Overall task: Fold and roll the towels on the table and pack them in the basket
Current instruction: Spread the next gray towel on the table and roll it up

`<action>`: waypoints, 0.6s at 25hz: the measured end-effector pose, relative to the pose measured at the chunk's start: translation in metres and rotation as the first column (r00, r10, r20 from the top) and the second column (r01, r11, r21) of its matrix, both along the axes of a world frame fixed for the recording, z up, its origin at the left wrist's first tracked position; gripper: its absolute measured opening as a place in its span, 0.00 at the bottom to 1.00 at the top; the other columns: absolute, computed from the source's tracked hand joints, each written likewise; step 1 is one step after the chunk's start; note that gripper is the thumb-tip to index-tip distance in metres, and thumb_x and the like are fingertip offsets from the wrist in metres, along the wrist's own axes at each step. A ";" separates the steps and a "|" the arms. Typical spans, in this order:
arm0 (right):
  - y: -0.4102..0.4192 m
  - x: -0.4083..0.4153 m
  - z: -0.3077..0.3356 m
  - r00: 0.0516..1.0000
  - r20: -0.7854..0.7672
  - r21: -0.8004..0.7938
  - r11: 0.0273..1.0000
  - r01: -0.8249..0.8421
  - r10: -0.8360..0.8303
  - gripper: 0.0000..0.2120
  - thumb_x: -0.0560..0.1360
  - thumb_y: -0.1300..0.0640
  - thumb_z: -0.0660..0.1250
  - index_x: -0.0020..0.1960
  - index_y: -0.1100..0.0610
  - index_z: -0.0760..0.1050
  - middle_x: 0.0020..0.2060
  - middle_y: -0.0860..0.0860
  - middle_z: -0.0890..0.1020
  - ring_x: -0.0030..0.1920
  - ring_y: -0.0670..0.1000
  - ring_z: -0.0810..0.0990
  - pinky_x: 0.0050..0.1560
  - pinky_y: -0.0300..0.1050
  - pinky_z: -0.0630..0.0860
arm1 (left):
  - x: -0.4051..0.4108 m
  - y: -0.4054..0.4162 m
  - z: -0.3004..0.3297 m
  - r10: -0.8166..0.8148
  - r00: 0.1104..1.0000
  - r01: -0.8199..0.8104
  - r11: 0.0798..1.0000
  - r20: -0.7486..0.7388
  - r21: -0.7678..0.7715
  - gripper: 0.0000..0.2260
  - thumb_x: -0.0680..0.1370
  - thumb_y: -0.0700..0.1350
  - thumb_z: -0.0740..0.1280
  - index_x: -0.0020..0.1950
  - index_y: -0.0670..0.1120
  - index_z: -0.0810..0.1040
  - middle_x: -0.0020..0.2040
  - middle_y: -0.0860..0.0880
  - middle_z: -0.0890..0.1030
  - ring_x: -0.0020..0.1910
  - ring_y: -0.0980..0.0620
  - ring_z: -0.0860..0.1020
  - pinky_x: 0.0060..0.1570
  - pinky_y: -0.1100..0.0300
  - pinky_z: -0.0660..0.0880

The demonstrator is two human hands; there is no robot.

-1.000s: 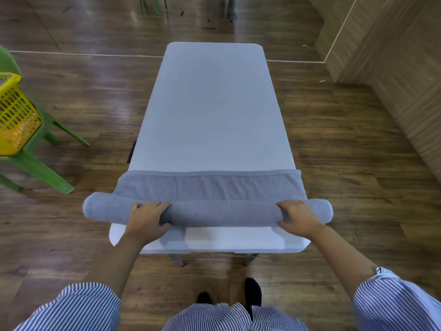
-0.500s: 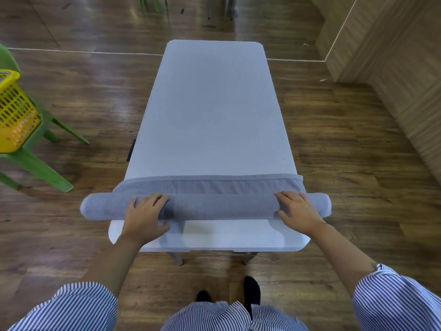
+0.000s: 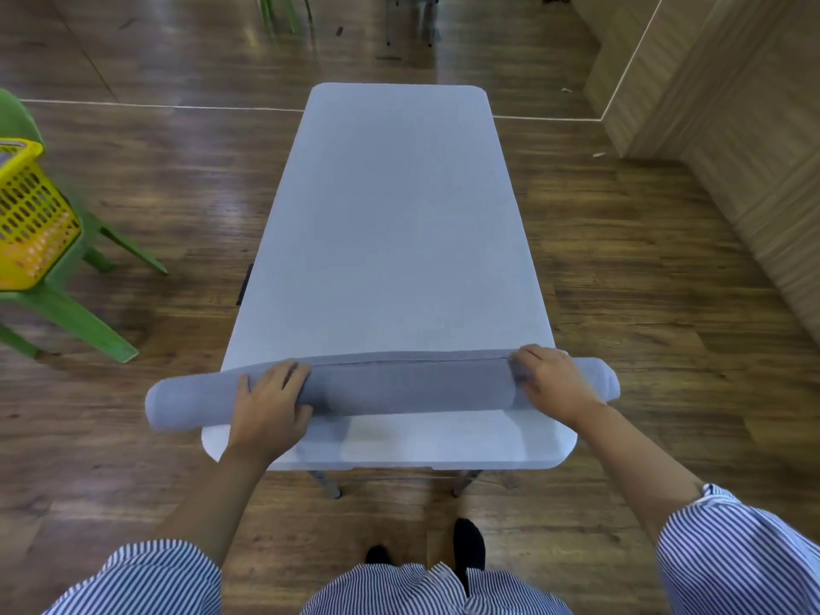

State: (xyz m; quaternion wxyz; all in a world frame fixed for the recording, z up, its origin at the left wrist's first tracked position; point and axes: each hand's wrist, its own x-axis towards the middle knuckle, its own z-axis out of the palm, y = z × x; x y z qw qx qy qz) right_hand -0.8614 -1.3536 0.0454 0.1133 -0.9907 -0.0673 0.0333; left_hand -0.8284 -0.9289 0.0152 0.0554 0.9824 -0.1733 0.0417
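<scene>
Left hand (image 3: pixel 270 403) and right hand (image 3: pixel 548 383) both lie over the rolled grey towel (image 3: pixel 399 388), fingers curved across its top, thumbs on the near side. The roll sits on the near end of the white table (image 3: pixel 399 215), long axis running left to right, both ends overhanging. The yellow basket (image 3: pixel 31 215) stands well off to the left, nearer the left hand; judged next: carry leftward.
</scene>
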 end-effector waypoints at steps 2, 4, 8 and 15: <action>0.004 -0.001 -0.001 0.999 -0.032 -0.002 1.000 -0.012 0.012 0.20 0.70 0.59 0.66 0.62 0.58 0.74 0.56 0.53 0.79 0.56 0.57 0.77 0.60 0.50 0.69 | -0.003 -0.003 -0.004 -0.002 1.000 0.002 1.000 0.016 0.005 0.22 0.68 0.47 0.64 0.62 0.43 0.76 0.59 0.45 0.79 0.58 0.43 0.77 0.61 0.31 0.65; 0.007 -0.006 -0.003 0.988 -0.153 -0.076 0.997 0.004 -0.015 0.27 0.70 0.54 0.66 0.68 0.56 0.67 0.64 0.51 0.73 0.63 0.54 0.71 0.67 0.48 0.63 | -0.005 -0.004 -0.007 -0.011 1.000 0.011 0.999 -0.008 0.031 0.27 0.65 0.47 0.72 0.63 0.43 0.75 0.61 0.44 0.78 0.61 0.43 0.76 0.62 0.28 0.61; 0.017 -0.008 -0.008 0.979 -0.190 -0.189 0.981 0.036 -0.072 0.30 0.73 0.58 0.63 0.73 0.55 0.57 0.70 0.50 0.65 0.69 0.52 0.63 0.73 0.50 0.51 | -0.003 -0.001 -0.009 -0.014 0.999 0.016 0.997 -0.032 0.070 0.31 0.62 0.40 0.77 0.64 0.43 0.75 0.62 0.43 0.77 0.61 0.42 0.76 0.60 0.28 0.66; 0.029 0.000 -0.011 0.994 -0.017 -0.227 0.969 0.100 -0.107 0.27 0.68 0.66 0.65 0.67 0.61 0.68 0.65 0.57 0.74 0.64 0.58 0.72 0.61 0.55 0.69 | 0.003 0.007 -0.001 0.003 0.997 -0.006 0.999 0.071 0.045 0.22 0.69 0.40 0.74 0.62 0.43 0.75 0.60 0.44 0.77 0.60 0.43 0.76 0.55 0.38 0.73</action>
